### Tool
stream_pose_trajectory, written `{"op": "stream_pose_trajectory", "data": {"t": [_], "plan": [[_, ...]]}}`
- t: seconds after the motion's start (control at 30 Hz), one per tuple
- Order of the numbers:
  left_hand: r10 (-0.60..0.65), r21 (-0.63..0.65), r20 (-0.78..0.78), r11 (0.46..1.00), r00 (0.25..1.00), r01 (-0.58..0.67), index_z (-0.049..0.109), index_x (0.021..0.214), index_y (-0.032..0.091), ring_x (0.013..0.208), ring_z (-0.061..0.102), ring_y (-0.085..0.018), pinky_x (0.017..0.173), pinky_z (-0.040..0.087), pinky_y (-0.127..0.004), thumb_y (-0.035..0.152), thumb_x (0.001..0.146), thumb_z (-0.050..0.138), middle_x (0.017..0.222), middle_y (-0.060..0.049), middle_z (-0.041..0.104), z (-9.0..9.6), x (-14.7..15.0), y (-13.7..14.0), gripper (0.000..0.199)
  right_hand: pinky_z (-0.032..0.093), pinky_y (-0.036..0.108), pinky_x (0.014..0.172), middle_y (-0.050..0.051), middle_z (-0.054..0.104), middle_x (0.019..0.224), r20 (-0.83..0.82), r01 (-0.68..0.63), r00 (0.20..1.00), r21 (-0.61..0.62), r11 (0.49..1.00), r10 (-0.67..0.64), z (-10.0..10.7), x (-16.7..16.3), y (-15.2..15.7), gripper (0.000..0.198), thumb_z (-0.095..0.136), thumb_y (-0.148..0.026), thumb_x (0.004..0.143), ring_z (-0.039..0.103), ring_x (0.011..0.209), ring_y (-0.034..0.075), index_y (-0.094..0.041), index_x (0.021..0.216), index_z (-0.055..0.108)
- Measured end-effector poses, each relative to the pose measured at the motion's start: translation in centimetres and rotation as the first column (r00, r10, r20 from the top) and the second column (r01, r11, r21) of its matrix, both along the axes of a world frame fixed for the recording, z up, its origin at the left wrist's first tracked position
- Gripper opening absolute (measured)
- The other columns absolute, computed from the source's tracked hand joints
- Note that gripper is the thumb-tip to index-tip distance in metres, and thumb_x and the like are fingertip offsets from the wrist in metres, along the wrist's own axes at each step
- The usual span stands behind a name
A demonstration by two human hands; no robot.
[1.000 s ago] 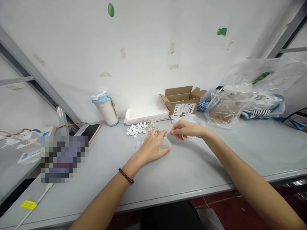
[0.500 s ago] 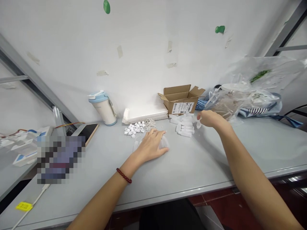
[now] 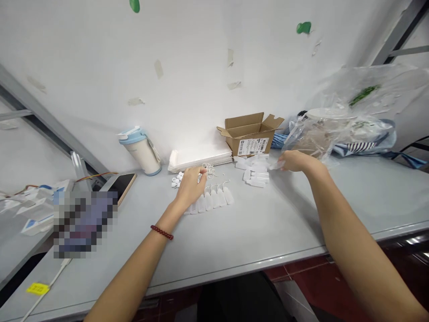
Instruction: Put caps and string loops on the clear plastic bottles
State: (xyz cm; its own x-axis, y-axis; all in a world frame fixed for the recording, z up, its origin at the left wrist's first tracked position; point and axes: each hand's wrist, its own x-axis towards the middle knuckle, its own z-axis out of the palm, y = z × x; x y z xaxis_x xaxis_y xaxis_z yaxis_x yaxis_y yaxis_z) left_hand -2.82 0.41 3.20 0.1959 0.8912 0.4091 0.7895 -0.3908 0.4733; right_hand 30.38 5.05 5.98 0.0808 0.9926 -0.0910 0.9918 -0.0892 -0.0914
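At least six corded bottles [image 3: 221,197] lie in a row mid-tabletop [image 3: 254,232], their left end by your left hand [image 3: 191,187]. That hand is half curled over white caps [image 3: 175,181]; you cannot tell if it holds any. Your right hand [image 3: 292,161] pinches one clear tube [image 3: 276,166] right of the tube pile [image 3: 256,175]. One carton's [image 3: 250,133] label is too small to read. Half a second ago, your left hand covered the row.

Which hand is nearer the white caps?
Left: the left hand is right at the white caps, partly hiding them; the right hand is well off to their right.
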Motion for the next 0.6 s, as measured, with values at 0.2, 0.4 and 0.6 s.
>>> {"op": "stream_pose_trajectory", "data": {"t": [0.2,0.4,0.6], "plan": [[-0.051,-0.017,-0.245,0.999,0.968,0.048,0.067,0.096,0.012,0.102,0.052,-0.027,0.091,0.040,-0.041,0.015,0.082,0.043,0.100,-0.012,0.067,0.3,0.4,2.7,0.028,0.040,0.031,0.066,0.020,0.064,0.108,0.077,0.111,0.991,-0.088,0.990,-0.105,1.4,0.5,-1.3,0.034,0.056,-0.004,0.073,0.063,0.093,0.027,-0.011,0.105,0.067],[-0.035,0.031,-0.462,0.998,0.886,0.055,0.071,0.090,0.009,0.099,0.048,-0.032,0.084,0.041,-0.043,0.018,0.081,0.046,0.087,-0.018,0.063,0.4,2.5,4.9,0.029,0.041,0.032,0.067,0.019,0.063,0.109,0.105,0.172,0.978,0.068,0.983,-0.179,2.7,-0.1,-3.0,0.032,0.051,-0.009,0.077,0.061,0.098,0.029,-0.014,0.106,0.064],[-0.009,0.084,-0.362,0.996,0.932,0.043,0.070,0.078,0.015,0.095,0.050,-0.028,0.082,0.042,-0.039,0.015,0.078,0.049,0.085,-0.013,0.064,0.5,3.0,5.8,0.021,0.041,0.035,0.071,0.022,0.060,0.113,-0.008,0.172,0.985,0.197,0.965,-0.174,3.5,-2.1,-3.4,0.030,0.042,-0.028,0.090,0.059,0.100,0.031,-0.013,0.111,0.056]]}}
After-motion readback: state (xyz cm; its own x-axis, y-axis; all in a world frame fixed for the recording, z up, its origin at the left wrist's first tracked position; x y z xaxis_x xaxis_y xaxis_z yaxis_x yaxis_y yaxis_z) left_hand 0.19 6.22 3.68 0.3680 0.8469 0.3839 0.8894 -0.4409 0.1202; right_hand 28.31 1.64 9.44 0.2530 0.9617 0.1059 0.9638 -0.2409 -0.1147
